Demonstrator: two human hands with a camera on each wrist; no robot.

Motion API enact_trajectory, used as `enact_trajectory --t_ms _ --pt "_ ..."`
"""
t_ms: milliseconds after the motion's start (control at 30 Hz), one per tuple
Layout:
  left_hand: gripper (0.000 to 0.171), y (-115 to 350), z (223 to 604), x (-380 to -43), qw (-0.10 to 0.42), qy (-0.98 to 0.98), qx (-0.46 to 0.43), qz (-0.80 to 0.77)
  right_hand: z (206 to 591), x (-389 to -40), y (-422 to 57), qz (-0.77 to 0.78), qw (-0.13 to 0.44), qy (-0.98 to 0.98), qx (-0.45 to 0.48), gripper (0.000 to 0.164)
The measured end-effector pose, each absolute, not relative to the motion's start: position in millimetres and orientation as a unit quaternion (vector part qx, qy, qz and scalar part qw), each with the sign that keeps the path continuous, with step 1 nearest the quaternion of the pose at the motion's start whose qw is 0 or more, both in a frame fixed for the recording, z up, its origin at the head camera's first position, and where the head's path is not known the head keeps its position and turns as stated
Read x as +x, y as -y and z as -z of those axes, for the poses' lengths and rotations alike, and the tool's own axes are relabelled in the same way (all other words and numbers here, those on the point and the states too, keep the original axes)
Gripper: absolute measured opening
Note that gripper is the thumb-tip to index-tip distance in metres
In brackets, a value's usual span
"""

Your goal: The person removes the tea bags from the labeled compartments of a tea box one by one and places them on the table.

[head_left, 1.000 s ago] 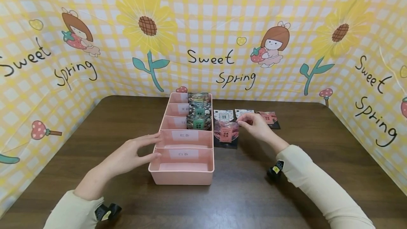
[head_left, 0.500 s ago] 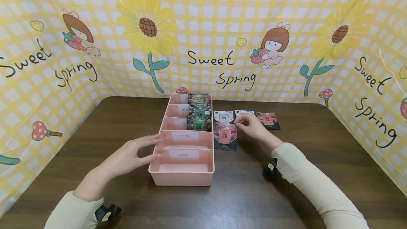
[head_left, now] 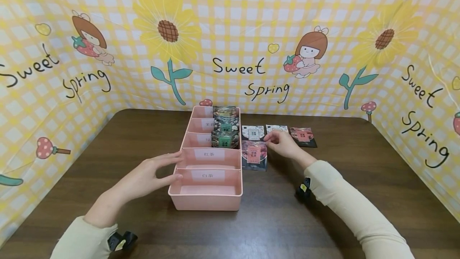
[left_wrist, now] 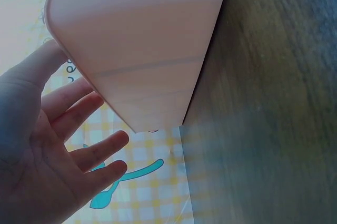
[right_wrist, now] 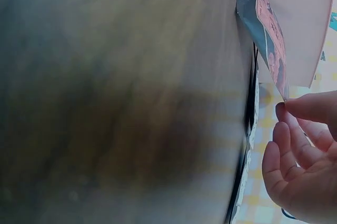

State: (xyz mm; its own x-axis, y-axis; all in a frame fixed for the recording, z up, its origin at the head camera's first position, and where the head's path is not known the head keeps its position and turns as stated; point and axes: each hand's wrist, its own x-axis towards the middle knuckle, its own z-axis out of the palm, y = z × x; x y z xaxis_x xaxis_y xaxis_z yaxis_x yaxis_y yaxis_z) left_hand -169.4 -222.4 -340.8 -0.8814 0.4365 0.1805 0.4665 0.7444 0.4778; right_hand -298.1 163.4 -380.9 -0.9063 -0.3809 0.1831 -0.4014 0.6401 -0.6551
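In the head view, a pink divided box [head_left: 205, 203] stands in the middle of the table. My left hand [head_left: 143, 177] touches its left rim with thumb and fingertips; the left wrist view shows those fingers [left_wrist: 100, 153] extended and spread beside the wall. Just right of the box, a red-labelled tea sachet [head_left: 254, 155] is tilted, its far edge raised. Thumb and forefinger of my right hand [head_left: 282, 144] pinch its upper right corner, which the right wrist view confirms on the sachet [right_wrist: 271, 37]. Dark, green-labelled tea sachets [head_left: 225, 139] fill the rear compartments.
Behind the pinched sachet lie two white tea sachets [head_left: 252, 132] [head_left: 276, 128], the second partly covered by my right hand. Another red sachet [head_left: 303, 136] lies to their right. White paper labels [head_left: 209, 154] mark the compartments. A checked cloth [head_left: 230, 31] surrounds the table.
My right hand has moved slightly left and toward me, and the red sachet has shifted with it, its tilt changing a little. The left hand has stayed at the rim.
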Motion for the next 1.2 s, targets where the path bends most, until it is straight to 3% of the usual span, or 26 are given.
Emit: enact_trajectory --t_ms 1200 --pt "0.048 223 341 -169 0.032 0.933 -0.245 0.261 378 -308 -160 -0.319 -0.049 0.929 0.184 0.016"
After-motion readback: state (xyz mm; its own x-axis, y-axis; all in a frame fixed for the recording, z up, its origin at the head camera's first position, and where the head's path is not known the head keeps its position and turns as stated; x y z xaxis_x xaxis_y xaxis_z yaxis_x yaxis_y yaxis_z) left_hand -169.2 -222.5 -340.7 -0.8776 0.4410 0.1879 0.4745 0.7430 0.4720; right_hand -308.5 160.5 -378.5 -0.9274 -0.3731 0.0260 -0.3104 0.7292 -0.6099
